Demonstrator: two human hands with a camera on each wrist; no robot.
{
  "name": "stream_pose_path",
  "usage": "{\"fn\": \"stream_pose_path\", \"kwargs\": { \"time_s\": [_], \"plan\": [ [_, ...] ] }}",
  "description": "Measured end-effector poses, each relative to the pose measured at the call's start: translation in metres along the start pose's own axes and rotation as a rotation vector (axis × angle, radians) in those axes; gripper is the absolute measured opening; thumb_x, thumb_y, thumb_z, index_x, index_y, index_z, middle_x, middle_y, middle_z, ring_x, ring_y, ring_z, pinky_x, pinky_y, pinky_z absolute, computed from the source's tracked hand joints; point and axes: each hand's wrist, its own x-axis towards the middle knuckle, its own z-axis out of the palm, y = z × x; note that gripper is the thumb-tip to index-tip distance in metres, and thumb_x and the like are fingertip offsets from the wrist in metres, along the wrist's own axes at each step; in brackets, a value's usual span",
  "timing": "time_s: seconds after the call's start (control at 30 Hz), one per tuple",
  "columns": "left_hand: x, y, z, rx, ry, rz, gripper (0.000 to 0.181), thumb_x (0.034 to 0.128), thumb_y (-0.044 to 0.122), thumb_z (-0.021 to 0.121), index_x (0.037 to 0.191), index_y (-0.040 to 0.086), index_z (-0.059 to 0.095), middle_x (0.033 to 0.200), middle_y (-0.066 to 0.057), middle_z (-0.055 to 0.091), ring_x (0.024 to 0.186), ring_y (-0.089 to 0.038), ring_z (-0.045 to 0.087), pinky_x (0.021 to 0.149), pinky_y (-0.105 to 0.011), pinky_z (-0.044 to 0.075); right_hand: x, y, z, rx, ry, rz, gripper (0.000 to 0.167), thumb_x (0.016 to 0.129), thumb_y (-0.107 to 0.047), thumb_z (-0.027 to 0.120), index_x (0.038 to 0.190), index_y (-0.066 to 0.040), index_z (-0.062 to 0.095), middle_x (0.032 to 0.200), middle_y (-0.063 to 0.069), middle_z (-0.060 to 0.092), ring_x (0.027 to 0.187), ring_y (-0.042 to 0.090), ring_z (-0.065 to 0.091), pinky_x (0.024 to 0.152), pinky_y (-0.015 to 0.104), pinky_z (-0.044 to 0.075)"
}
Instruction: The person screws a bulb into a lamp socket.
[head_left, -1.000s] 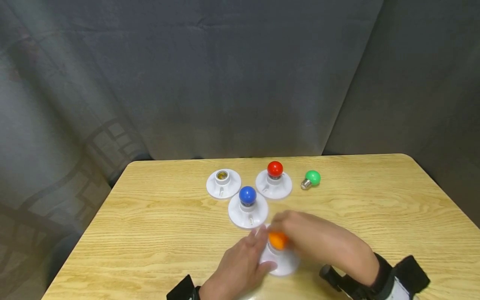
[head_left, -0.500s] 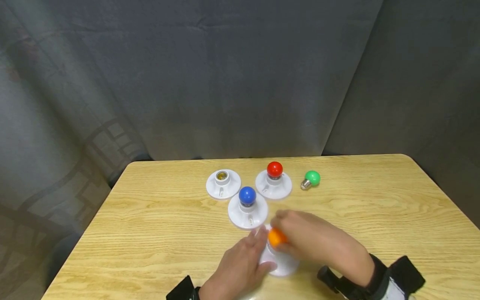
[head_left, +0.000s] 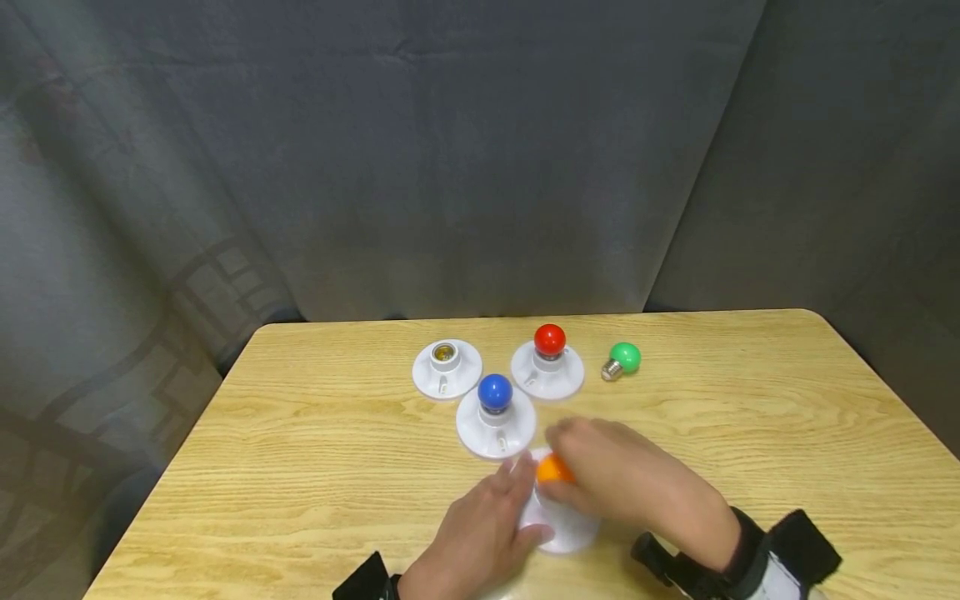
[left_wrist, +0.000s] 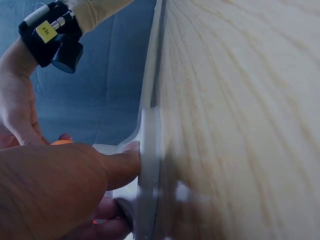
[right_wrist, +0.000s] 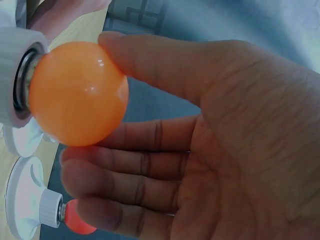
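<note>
An orange light bulb [right_wrist: 77,92] sits with its metal screw end in the socket of the nearest white lamp holder [head_left: 567,532]. My right hand [head_left: 603,462] pinches the bulb's globe between thumb and fingers, and a sliver of metal shows at the socket mouth in the right wrist view. On the left side of the same holder, my left hand [head_left: 483,521] grips the round base, its thumb [left_wrist: 122,165] against the base in the left wrist view. That base lies flat on the table; the right hand and wrist partly cover its far right side.
Behind stand a holder with a blue bulb [head_left: 495,392], another with a red bulb [head_left: 550,340], and a bare lamp holder [head_left: 446,382]. A green bulb [head_left: 624,357] lies loose to the right. A grey curtain [head_left: 465,167] hangs behind the wooden table [head_left: 300,467].
My right hand keeps hold of the orange bulb while its fingers shift slightly around it and the wrist moves a little left. The left hand and the holder stay in place.
</note>
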Motion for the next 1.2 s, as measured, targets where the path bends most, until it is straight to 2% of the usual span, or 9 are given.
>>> {"fn": "stream_pose_path", "kwargs": {
  "time_s": [0.37, 0.63, 0.7, 0.87, 1.1, 1.2],
  "plan": [
    [-0.0002, 0.0001, 0.0005, -0.017, -0.004, -0.012, 0.074, 0.0926, 0.047, 0.059, 0.153, 0.016, 0.029, 0.154, -0.011, 0.040, 0.135, -0.029, 0.049, 0.104, -0.048, 0.047, 0.0026, 0.0008, 0.0042, -0.024, 0.059, 0.022, 0.028, 0.084, -0.035, 0.073, 0.073, -0.013, 0.060, 0.058, -0.005, 0.045, 0.046, 0.008, 0.041, 0.041, 0.020, 0.033],
    [-0.0003, 0.0002, 0.0006, -0.014, -0.025, -0.028, 0.075, 0.0926, 0.049, 0.058, 0.154, 0.018, 0.029, 0.155, -0.010, 0.038, 0.136, -0.029, 0.048, 0.104, -0.048, 0.047, 0.0017, -0.0002, 0.0034, -0.054, 0.039, 0.022, 0.026, 0.084, -0.032, 0.072, 0.069, -0.014, 0.058, 0.059, -0.006, 0.046, 0.046, 0.006, 0.041, 0.041, 0.019, 0.034],
    [-0.0005, 0.0001, 0.0007, -0.012, -0.025, -0.029, 0.075, 0.0926, 0.049, 0.058, 0.154, 0.018, 0.028, 0.155, -0.011, 0.038, 0.135, -0.030, 0.049, 0.103, -0.049, 0.048, 0.0010, -0.0006, 0.0025, -0.067, 0.033, 0.003, 0.023, 0.083, -0.030, 0.073, 0.072, -0.015, 0.061, 0.063, -0.006, 0.050, 0.049, 0.006, 0.043, 0.044, 0.018, 0.036],
    [-0.0003, -0.0001, 0.0007, -0.012, -0.018, -0.024, 0.075, 0.0930, 0.048, 0.058, 0.154, 0.018, 0.028, 0.155, -0.012, 0.038, 0.133, -0.031, 0.050, 0.102, -0.049, 0.049, -0.0022, -0.0019, -0.0008, -0.082, 0.002, -0.075, 0.012, 0.082, -0.024, 0.076, 0.089, -0.015, 0.071, 0.078, -0.005, 0.060, 0.062, 0.005, 0.047, 0.055, 0.018, 0.044],
    [0.0005, 0.0000, -0.0002, -0.014, -0.014, -0.019, 0.075, 0.0932, 0.047, 0.059, 0.154, 0.018, 0.027, 0.155, -0.011, 0.038, 0.133, -0.030, 0.050, 0.103, -0.048, 0.048, -0.0054, -0.0024, -0.0025, -0.122, -0.006, -0.122, 0.031, 0.074, -0.005, 0.080, 0.101, -0.018, 0.074, 0.083, -0.006, 0.064, 0.066, 0.005, 0.051, 0.063, 0.021, 0.052],
    [0.0008, 0.0000, -0.0001, -0.014, -0.018, -0.020, 0.075, 0.0934, 0.047, 0.058, 0.155, 0.017, 0.027, 0.155, -0.011, 0.037, 0.134, -0.030, 0.050, 0.103, -0.048, 0.048, -0.0058, -0.0021, -0.0026, -0.118, -0.011, -0.126, 0.032, 0.074, -0.001, 0.078, 0.101, -0.019, 0.075, 0.081, -0.007, 0.064, 0.066, 0.004, 0.050, 0.063, 0.021, 0.052]
  ]
}}
